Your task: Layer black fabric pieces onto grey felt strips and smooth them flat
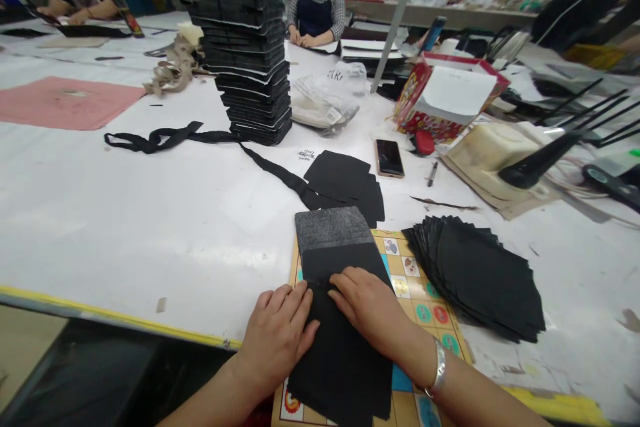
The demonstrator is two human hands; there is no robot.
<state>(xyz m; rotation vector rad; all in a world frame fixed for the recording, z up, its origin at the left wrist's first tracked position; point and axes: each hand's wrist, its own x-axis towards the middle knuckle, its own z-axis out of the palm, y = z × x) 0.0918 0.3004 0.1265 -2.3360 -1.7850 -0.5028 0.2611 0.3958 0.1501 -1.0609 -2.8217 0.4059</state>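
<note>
Black fabric panel [345, 353], grey top band [330, 230]

Black capitals on the crumpled plastic bag [323, 100] toward the far side of the tabletop [150, 227], readable only in part as "AR", the rest lost in the folds. Near the middle of the tabletop, a small dark handwritten scrawl [306, 155], too small to read. Lettering on the red-and-yellow printed carton [415, 103] blurred beyond reading, and on the game board [425, 313] by the tabletop's near edge, only pictures and coloured circles, with no legible numbers.
</note>
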